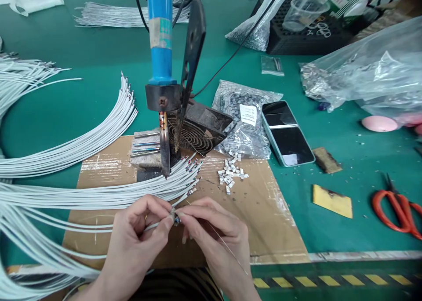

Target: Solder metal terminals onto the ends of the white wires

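Observation:
My left hand (pixel 140 237) is closed, pinching a white cable (pixel 152 226) near its end between thumb and forefinger. Fingertips of my right hand (pixel 219 233) meet it there, also pinched. A thin silvery solder wire (pixel 227 247) runs through the right hand and slants down over the palm. Some small dark bit shows between the fingertips, too covered to make out. Just above stands a blue-handled soldering iron (pixel 160 55), clamped with its tip (pixel 165 160) pointing down. Behind my hands lies a bundle of white cables (pixel 132 195) with stripped ends.
Small white connectors (pixel 231 174) lie on the cardboard (pixel 277 230). Beyond are a bag of parts (pixel 240 112), a phone (pixel 288 134) and a dark solder stand (pixel 194 129). Red-handled scissors (pixel 397 211) and a yellow sponge (pixel 332 201) sit to the right. More cables (pixel 82 145) curve at left.

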Motion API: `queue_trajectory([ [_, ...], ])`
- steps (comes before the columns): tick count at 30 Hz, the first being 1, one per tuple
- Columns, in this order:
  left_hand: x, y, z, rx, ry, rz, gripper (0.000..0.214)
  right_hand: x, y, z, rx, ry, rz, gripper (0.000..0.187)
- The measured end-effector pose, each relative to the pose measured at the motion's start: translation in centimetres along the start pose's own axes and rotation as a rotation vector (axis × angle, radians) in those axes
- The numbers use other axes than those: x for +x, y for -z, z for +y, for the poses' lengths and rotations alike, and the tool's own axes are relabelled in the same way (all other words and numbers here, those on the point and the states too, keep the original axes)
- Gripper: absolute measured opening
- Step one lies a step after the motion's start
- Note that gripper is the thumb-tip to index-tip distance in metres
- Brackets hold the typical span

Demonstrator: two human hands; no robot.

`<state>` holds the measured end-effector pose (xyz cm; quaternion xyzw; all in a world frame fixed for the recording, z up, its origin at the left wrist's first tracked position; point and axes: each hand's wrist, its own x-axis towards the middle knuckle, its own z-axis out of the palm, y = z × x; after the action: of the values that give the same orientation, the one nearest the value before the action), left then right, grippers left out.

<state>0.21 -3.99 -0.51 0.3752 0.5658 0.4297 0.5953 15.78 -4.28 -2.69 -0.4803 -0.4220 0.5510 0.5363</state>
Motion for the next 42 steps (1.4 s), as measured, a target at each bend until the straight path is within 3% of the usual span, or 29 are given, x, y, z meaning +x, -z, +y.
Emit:
queue_trajectory([
  [6,0.1,-0.5,0.3,-0.002,0.029,0.048,0.019,-0.2,0.0,0.4,-0.038,0.029,0.008,0.023],
  [10,0.4,-0.8,0.5,-0.001,0.037,0.063,0.017,-0.5,0.3,0.6,-0.206,0.084,0.058,0.021],
  [14,1.1,-0.5,0.4,0.019,0.019,0.131,0.016,-0.9,0.0,0.5,-0.274,0.044,0.100,0.038],
  [19,2.0,0.1,0.6,0.053,0.001,0.084,0.014,-0.5,-0.5,0.0,-0.295,-0.040,0.210,0.017],
  [24,2.2,-0.7,1.4,-0.005,-0.016,0.229,0.015,0.7,-0.2,-0.2,-0.354,0.006,0.104,0.035],
  [29,2.6,-0.6,1.8,0.002,0.004,0.213,0.014,1.3,-0.6,-0.4,-0.322,0.115,0.098,0.026],
  [32,3.1,-0.3,2.1,0.020,-0.001,0.165,0.014,1.4,-1.0,-0.5,-0.276,0.107,0.112,0.023],
  [42,4.0,-1.1,3.1,0.004,-0.042,0.197,0.013,1.8,-1.5,-0.5,-0.195,0.082,0.172,0.021],
])
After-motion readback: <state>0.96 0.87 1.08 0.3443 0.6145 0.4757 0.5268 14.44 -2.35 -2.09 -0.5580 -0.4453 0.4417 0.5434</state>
